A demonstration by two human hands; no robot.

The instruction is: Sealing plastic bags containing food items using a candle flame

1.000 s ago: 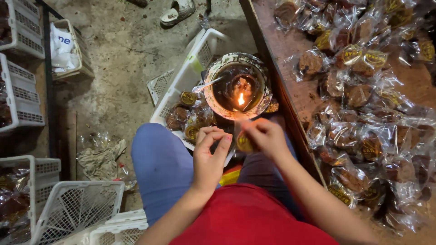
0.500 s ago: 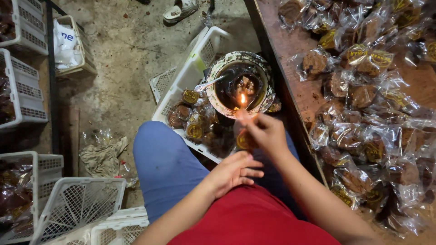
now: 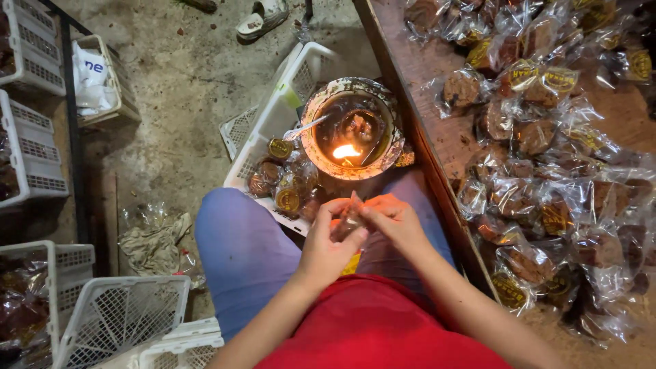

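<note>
Fingers of the left hand and right hand clamp together on a small clear-wrapped packet at frame centre, just below the flame bowl. A good seal calls for a taut film edge, well clear of the fingertips. Hands hide the packet's contents.

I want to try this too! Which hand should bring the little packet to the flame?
Probably the right hand. Both hands pinch the packet, but the right sits closer to the flame in the bowl. The left hand sits lower, nearer the lap.
</note>
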